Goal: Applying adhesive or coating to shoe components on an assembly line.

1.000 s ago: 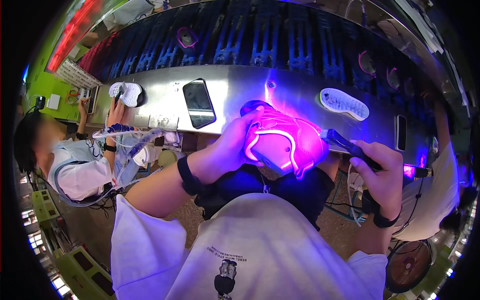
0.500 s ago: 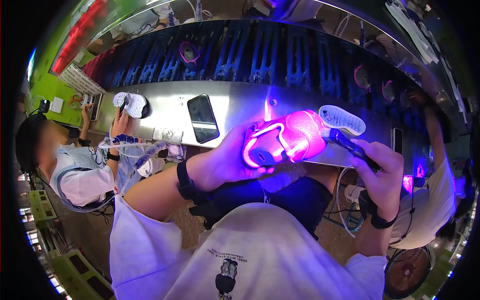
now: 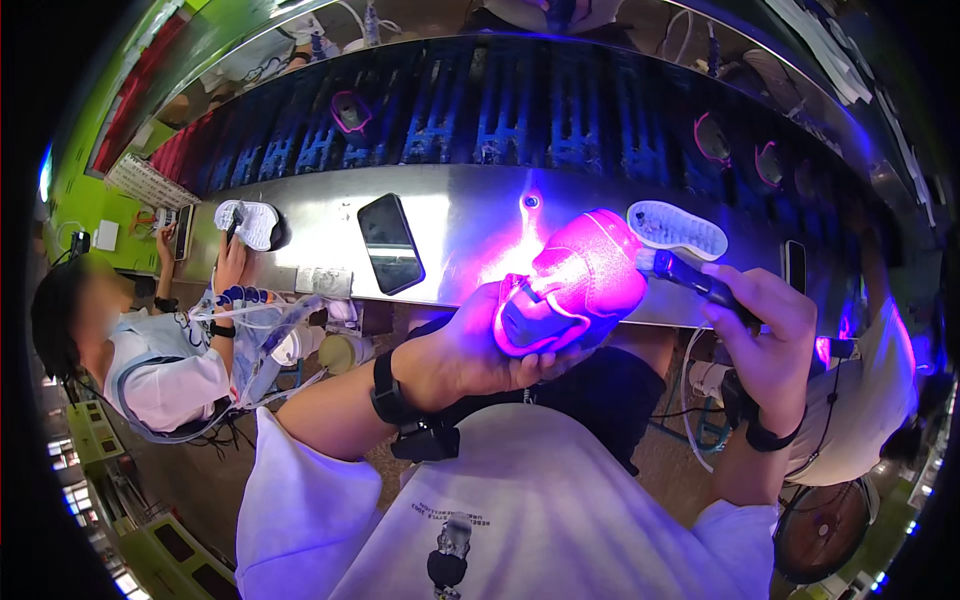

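Observation:
My left hand (image 3: 470, 345) grips a small shoe (image 3: 570, 285) that glows pink under violet light, its opening facing me. My right hand (image 3: 770, 335) holds a dark torch-like lamp (image 3: 690, 278) whose head points at the shoe's toe side, almost touching it. Both are held above the near edge of a shiny metal bench (image 3: 470, 215). A white shoe sole (image 3: 677, 228) lies on the bench just behind the lamp.
A black phone (image 3: 390, 243) lies on the bench to the left. A person on my left (image 3: 160, 350) handles a white shoe (image 3: 250, 222). Another person's sleeve (image 3: 870, 380) is at my right. A dark ribbed conveyor (image 3: 520, 120) carrying shoe parts runs behind the bench.
The shoe has turned and risen toward the right, its toe now pointing away. The lamp in my right hand has moved up against its side.

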`<state>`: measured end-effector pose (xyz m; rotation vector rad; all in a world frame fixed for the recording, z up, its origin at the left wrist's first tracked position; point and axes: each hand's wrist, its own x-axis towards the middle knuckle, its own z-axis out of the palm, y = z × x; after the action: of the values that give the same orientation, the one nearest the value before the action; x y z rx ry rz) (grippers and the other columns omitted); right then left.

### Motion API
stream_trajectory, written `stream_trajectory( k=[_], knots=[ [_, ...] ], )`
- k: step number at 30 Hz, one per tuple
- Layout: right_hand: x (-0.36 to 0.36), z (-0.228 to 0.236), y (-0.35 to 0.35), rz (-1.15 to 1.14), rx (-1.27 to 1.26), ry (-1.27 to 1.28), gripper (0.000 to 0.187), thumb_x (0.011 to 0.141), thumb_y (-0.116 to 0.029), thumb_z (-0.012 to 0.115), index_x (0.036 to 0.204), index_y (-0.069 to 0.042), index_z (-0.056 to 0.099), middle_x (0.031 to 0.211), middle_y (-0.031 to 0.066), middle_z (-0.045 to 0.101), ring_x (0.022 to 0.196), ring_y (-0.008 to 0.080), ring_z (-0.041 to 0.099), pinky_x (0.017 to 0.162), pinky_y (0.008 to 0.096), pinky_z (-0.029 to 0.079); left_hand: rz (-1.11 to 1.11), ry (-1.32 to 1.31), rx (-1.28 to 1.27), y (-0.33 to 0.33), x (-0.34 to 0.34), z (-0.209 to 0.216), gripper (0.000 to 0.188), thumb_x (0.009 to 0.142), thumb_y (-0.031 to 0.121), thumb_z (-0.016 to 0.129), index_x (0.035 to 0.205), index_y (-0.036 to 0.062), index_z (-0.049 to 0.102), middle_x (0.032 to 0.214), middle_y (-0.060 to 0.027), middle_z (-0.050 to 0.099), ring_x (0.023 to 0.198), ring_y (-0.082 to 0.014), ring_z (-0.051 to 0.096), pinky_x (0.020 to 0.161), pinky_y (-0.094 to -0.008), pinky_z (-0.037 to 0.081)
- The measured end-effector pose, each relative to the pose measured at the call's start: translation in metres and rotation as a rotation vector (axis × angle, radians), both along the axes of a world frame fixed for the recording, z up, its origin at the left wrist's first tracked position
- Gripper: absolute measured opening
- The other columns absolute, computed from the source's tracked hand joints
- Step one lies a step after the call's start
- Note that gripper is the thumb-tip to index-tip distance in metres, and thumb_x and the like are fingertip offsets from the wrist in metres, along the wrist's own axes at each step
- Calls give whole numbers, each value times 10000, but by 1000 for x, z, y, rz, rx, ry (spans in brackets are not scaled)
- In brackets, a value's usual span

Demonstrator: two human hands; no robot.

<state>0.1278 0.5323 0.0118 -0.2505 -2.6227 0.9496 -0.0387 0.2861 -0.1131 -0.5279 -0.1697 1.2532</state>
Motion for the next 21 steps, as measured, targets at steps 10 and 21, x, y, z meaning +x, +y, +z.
stream_trajectory(
  k=[10,21],
  knots=[
    [-2,-5,9,4,102,-8,426,768,45,797,1181,-52,767,788,64,641,618,117,533,558,262,397,-74,7,-104,9,12,-26,753,982,663,431,1301,13,638,1123,-330,657,761,-314,721,616,-330,642],
    [-10,-30,-7,57,-24,3,398,782,46,801,1170,-33,766,793,29,639,667,91,549,572,246,394,1,-205,79,-2,30,-38,780,953,664,535,1354,-3,592,1143,-348,655,795,-332,713,634,-341,639]
  ],
)
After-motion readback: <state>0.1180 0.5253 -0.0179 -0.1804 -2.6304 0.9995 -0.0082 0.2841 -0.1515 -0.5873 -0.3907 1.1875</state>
